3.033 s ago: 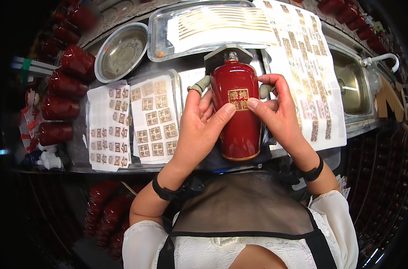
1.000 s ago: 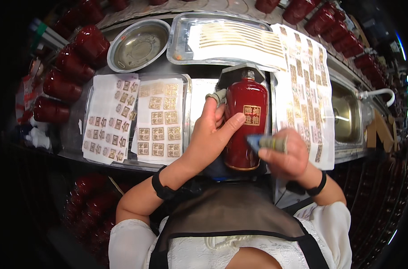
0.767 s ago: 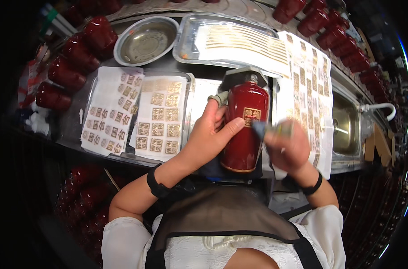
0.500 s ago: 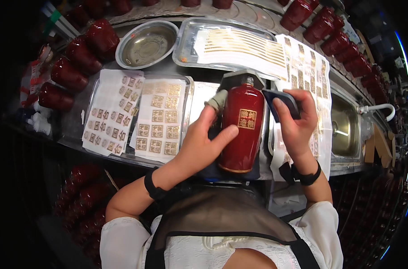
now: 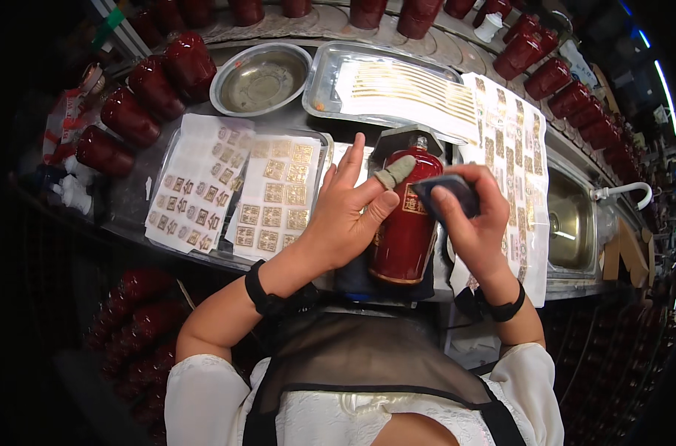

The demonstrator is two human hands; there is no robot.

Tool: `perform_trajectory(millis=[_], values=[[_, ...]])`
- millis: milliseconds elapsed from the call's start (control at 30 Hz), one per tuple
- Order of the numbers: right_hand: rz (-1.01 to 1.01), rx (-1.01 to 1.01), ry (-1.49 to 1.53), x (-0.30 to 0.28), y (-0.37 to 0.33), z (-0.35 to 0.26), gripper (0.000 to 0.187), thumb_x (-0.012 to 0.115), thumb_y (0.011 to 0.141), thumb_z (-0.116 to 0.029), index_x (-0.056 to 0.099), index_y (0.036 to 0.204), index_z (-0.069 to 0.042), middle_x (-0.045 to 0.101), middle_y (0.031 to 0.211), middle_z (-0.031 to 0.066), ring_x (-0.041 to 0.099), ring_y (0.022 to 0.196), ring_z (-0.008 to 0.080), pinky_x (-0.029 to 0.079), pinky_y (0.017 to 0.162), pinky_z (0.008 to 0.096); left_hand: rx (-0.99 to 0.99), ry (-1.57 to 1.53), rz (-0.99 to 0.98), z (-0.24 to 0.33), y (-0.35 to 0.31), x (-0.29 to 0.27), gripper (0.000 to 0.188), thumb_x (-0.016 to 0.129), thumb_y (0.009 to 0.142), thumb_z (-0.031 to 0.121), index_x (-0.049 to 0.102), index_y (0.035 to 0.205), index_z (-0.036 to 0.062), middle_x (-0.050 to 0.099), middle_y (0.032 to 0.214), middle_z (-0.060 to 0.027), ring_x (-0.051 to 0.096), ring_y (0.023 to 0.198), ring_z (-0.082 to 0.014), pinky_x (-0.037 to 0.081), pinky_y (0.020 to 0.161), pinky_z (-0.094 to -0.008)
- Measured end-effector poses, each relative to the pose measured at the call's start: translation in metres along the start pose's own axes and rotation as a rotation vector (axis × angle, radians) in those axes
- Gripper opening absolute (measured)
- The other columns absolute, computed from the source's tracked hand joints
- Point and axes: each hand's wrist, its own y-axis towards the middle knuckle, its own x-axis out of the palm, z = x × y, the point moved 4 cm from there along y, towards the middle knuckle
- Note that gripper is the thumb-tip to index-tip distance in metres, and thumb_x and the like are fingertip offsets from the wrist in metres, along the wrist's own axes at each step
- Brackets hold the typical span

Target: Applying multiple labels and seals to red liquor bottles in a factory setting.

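Note:
A glossy dark red bottle [image 5: 402, 251] lies tilted in front of me, its neck pointing away, with a gold square label on its front. My left hand [image 5: 344, 215] is spread open along its left side. The index finger wears a greenish finger cot [image 5: 396, 172] and reaches over the upper bottle; the thumb is near the label. My right hand [image 5: 477, 212] grips a dark blue flat pad [image 5: 451, 195], which covers part of the label. Behind the bottle's neck sits a dark angular holder [image 5: 386, 140].
Sheets of gold stickers [image 5: 198, 182] lie on a metal tray at left. A metal bowl [image 5: 260, 80], a tray of gold strips [image 5: 408, 88] and another sticker sheet [image 5: 512, 149] surround the bottle. A sink [image 5: 572, 212] is at right. Red bottles [image 5: 133, 115] line the back and sides.
My right hand has brought the blue pad leftward over the label. The fingers of my left hand have spread, with the covered fingertip shifting right over the bottle. The view has shifted slightly.

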Motion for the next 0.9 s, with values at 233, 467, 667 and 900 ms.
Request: perform_trajectory(millis=[233,467,667,900], values=[[-0.222,-0.714,-0.274,0.002,-0.006,-0.039,0.028,0.075,0.067,-0.002,0.072,0.093,-0.011,0.065,0.082,0.0032,0.061,0.072,0.0213,0.048,0.061,0.0352,-0.148,-0.280,0.071,0.005,-0.016,-0.013,0.036,0.052,0.105,0.024,0.063,0.125,-0.0033,0.046,0.148,-0.0287,0.035,0.146,-0.0314,0.033,0.111,-0.0383],[-0.105,-0.514,-0.345,-0.006,-0.010,-0.034,0.035,0.075,0.063,0.004,0.071,0.095,-0.009,0.063,0.081,0.0061,0.057,0.068,0.0254,0.043,0.059,0.0379,-0.145,-0.405,0.407,0.017,-0.005,-0.023,0.026,0.060,0.100,0.021,0.070,0.096,-0.0035,0.069,0.076,-0.0104,0.063,0.069,-0.0106,0.049,0.063,-0.0285],[0.080,0.411,0.300,-0.023,-0.034,0.037,0.027,0.066,0.092,-0.007,0.061,0.118,-0.004,0.065,0.095,0.0004,0.059,0.075,0.0073,0.047,0.066,0.0211,0.067,-0.083,0.313,0.019,0.039,-0.013,0.030,0.065,0.091,0.028,0.066,0.082,-0.0002,0.064,0.086,-0.0170,0.060,0.081,-0.0348,0.048,0.075,-0.0428],[-0.197,0.629,0.382,-0.056,-0.099,0.105,0.047,0.065,0.085,-0.017,0.058,0.131,-0.008,0.066,0.110,0.0030,0.051,0.066,0.0043,0.038,0.057,0.0182,-0.168,-0.106,0.057,-0.001,0.063,0.009,0.048,0.056,0.094,0.045,0.067,0.099,-0.0018,0.067,0.098,-0.0307,0.064,0.100,-0.0481,0.049,0.092,-0.0495]])
